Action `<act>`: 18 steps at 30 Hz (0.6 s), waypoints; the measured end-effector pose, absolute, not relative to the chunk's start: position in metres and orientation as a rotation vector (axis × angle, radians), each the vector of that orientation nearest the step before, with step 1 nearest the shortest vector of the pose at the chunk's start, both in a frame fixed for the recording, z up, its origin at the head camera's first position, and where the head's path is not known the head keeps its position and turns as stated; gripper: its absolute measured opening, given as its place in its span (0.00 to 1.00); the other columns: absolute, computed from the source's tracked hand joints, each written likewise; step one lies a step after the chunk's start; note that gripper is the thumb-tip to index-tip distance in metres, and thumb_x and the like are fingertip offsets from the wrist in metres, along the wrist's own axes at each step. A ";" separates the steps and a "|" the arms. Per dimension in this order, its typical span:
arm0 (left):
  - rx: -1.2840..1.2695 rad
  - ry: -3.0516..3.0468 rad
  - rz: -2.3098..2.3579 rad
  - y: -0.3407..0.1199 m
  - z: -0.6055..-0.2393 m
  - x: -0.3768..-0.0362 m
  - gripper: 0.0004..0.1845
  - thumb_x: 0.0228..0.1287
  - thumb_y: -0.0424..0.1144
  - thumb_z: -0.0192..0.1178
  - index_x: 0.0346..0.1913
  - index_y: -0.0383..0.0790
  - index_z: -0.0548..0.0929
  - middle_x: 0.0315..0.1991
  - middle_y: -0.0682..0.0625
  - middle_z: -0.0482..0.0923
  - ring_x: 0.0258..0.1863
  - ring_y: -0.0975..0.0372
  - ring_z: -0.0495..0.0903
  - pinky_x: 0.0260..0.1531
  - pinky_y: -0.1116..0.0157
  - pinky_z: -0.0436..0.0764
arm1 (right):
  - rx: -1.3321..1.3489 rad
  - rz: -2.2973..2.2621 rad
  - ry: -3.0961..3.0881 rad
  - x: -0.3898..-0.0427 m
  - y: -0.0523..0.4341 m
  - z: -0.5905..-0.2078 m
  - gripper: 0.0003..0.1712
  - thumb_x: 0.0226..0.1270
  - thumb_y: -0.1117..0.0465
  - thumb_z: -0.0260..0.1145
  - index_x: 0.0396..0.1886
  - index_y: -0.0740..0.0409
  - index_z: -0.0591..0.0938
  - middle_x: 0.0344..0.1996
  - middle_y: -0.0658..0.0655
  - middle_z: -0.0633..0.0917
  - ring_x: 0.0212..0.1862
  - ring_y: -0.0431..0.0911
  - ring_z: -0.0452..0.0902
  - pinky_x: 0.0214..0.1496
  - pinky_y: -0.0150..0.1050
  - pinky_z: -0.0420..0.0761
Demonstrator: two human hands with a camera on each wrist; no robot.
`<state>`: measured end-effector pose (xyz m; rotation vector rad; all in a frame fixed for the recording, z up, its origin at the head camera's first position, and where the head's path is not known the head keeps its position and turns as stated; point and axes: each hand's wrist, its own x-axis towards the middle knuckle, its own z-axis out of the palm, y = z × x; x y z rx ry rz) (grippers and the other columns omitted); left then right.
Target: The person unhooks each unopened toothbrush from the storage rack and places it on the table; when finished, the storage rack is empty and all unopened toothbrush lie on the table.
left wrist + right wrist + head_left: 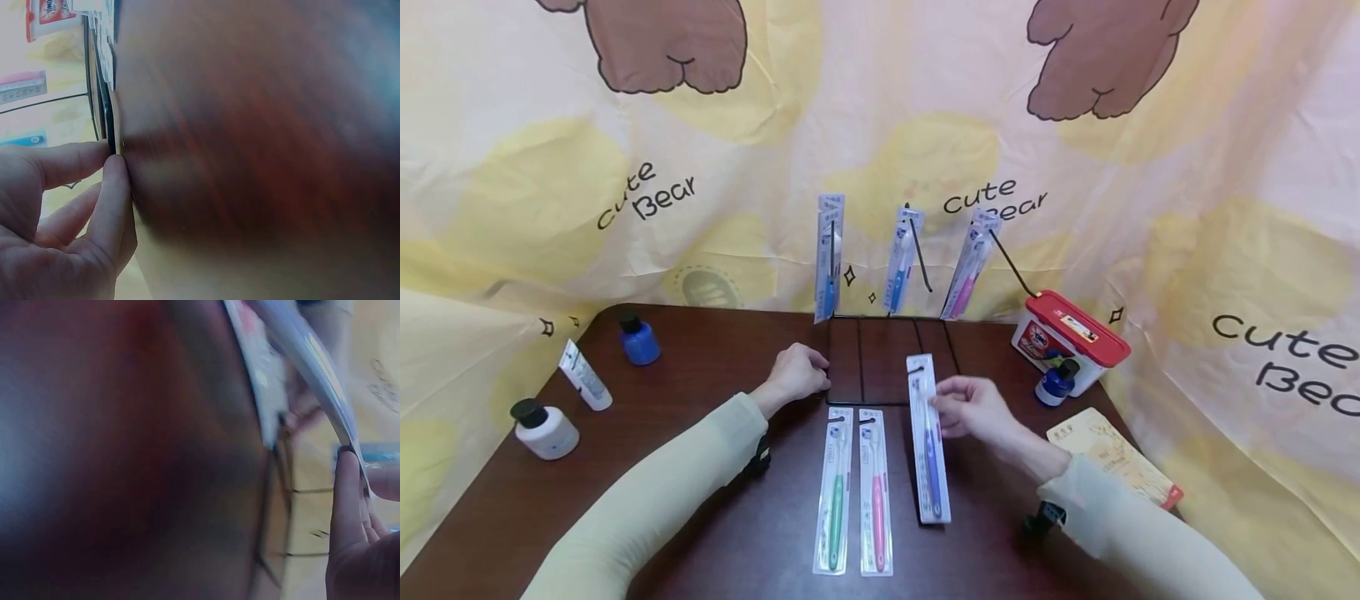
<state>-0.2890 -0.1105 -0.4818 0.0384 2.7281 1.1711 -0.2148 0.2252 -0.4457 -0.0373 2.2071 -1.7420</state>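
My right hand (976,407) pinches a packaged toothbrush (931,458) with a purple-blue handle by its upper right edge, tilted up over the table. My left hand (794,372) pinches the front left corner of a black wire rack (880,404); the left wrist view shows thumb and finger on the thin wire (111,128). Two more packaged toothbrushes, one green (833,500) and one pink (876,500), lie side by side in front of the rack. On its hooks hang blue toothbrush packs (829,267) at left, a blue one (899,267) in the middle and pink (968,271) at right.
At the right stand a red-lidded tub (1067,329) and a blue bottle (1057,383), with a beige packet (1112,454) nearer. To the left are a blue bottle (640,340), a white tube (584,377) and a white black-capped bottle (546,431). A printed curtain (880,125) hangs behind.
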 end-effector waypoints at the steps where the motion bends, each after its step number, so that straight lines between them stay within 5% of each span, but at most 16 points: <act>1: 0.038 2.729 1.173 -0.111 -0.482 -0.289 0.16 0.71 0.35 0.74 0.60 0.38 0.93 0.58 0.40 0.92 0.55 0.49 0.87 0.63 0.47 0.89 | -0.029 -1.723 2.183 -0.210 0.224 -0.452 0.16 0.79 0.63 0.72 0.57 0.71 0.85 0.35 0.51 0.96 0.32 0.42 0.92 0.39 0.39 0.95; 18: 0.051 2.750 1.161 -0.110 -0.482 -0.288 0.16 0.70 0.34 0.74 0.59 0.37 0.93 0.54 0.41 0.93 0.51 0.51 0.87 0.58 0.51 0.90 | 0.111 -1.596 2.137 -0.178 0.199 -0.494 0.15 0.76 0.63 0.73 0.54 0.71 0.85 0.27 0.54 0.90 0.23 0.39 0.85 0.28 0.34 0.89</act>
